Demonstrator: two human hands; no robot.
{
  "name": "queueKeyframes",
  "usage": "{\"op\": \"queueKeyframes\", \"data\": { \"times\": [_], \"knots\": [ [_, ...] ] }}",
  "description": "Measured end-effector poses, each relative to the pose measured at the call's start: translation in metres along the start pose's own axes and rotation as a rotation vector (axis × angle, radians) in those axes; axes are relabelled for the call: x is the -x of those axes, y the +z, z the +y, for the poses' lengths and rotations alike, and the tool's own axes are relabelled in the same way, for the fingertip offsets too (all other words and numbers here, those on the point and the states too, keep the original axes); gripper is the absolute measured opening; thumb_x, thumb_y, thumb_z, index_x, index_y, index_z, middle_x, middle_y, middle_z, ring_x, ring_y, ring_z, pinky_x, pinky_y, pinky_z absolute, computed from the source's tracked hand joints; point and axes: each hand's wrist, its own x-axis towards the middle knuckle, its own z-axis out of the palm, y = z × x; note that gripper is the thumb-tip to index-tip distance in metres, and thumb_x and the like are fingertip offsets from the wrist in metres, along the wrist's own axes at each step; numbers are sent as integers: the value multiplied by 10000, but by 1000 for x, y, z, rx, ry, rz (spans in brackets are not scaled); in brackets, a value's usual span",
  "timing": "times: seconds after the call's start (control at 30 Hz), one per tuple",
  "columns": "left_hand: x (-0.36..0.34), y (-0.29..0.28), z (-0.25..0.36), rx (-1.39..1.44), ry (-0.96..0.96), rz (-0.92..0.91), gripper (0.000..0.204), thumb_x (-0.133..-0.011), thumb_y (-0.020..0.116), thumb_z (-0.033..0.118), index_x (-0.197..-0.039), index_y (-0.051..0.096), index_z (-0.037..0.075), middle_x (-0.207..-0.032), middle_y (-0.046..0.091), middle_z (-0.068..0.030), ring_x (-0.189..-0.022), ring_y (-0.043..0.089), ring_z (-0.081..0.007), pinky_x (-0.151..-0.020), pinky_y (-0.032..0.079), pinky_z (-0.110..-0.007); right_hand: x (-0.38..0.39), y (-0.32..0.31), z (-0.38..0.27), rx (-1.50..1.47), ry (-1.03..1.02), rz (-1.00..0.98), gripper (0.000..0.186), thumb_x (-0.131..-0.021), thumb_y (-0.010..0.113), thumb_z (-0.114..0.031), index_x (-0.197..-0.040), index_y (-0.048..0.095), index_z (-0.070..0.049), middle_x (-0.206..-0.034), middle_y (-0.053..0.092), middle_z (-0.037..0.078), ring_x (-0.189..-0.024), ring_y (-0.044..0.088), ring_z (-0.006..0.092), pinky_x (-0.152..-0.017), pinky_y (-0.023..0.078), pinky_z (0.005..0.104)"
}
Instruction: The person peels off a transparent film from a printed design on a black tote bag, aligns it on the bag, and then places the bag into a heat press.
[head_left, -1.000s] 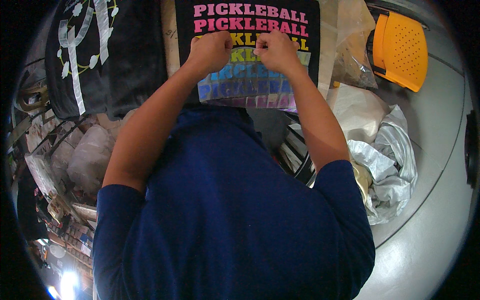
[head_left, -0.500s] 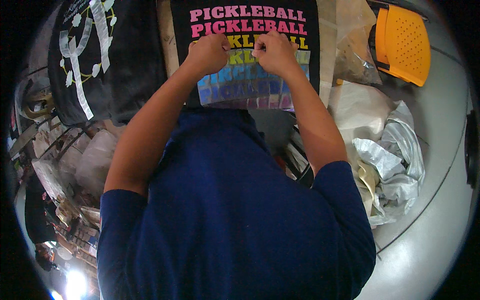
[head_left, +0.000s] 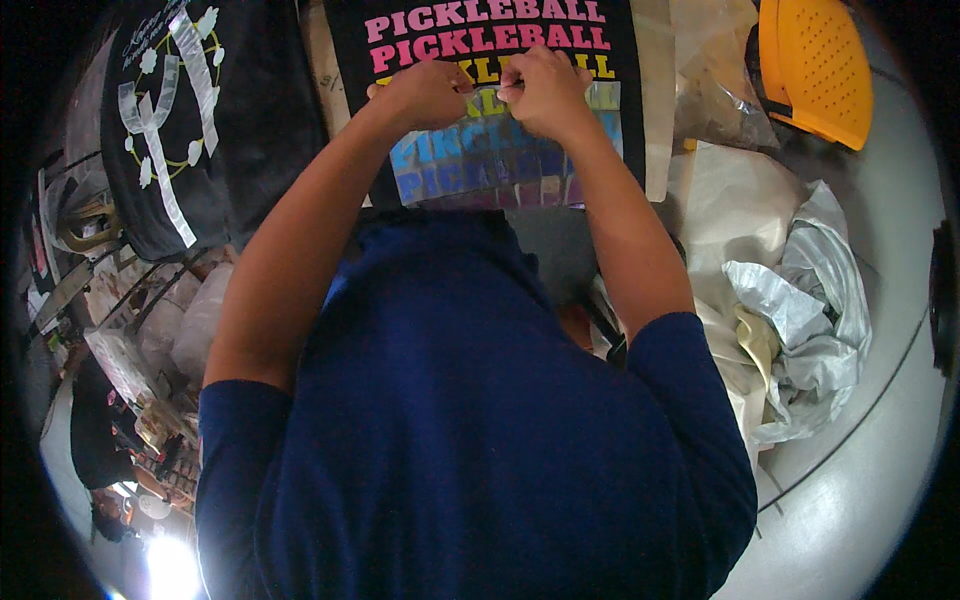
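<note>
A black fabric piece (head_left: 627, 110) carries rows of pink, yellow and blue lettering, the lower rows covered by a translucent film (head_left: 480, 165). At the film's upper edge, my left hand (head_left: 423, 92) is closed with curled fingers on its left part. Just right of it, my right hand (head_left: 543, 90) pinches at the same edge, thumb and forefinger together. The fingertips are close to each other but apart, and the bit of film between them is small and partly hidden.
A black cloth item (head_left: 260, 110) with white strips lies left. Beige board (head_left: 655, 60) shows behind the fabric. Right are a clear plastic bag (head_left: 720, 90), a yellow perforated plastic piece (head_left: 815, 65) and crumpled silvery material (head_left: 820, 310). Clutter and another person (head_left: 100, 430) appear lower left.
The camera's view has shifted slightly, so fabric and hands sit a little higher in the picture. Both hands stay closed at the film's edge, with only small finger movement.
</note>
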Motion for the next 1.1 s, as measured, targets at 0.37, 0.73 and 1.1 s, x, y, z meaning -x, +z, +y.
{"op": "queueKeyframes", "data": {
  "times": [0.37,0.73,1.1],
  "knots": [
    [9,2,17,-279,32,120,446,-716,629,192,-1136,733,300,-1185,697,-39,-1135,598,-361,-926,380,-619,12,14,12,-47,-120,243,224,-755,764,-247,-955,699,-168,-1003,636,23,-1069,584,274,-912,371,547],
    [-29,12,-13,-195,154,8,389,-766,583,197,-1118,732,267,-1227,674,-61,-1184,556,-409,-880,350,-716,79,34,53,294,335,592,502,-929,563,-399,-1371,540,-162,-1487,434,138,-1414,338,377,-1159,199,620],
    [17,-13,28,-336,173,-12,440,-768,508,231,-1138,704,97,-1229,656,-150,-1150,604,-388,-950,414,-587,75,27,51,296,299,622,475,-927,557,-366,-1331,556,-116,-1459,463,166,-1376,384,406,-1150,233,596]
  ]
}}
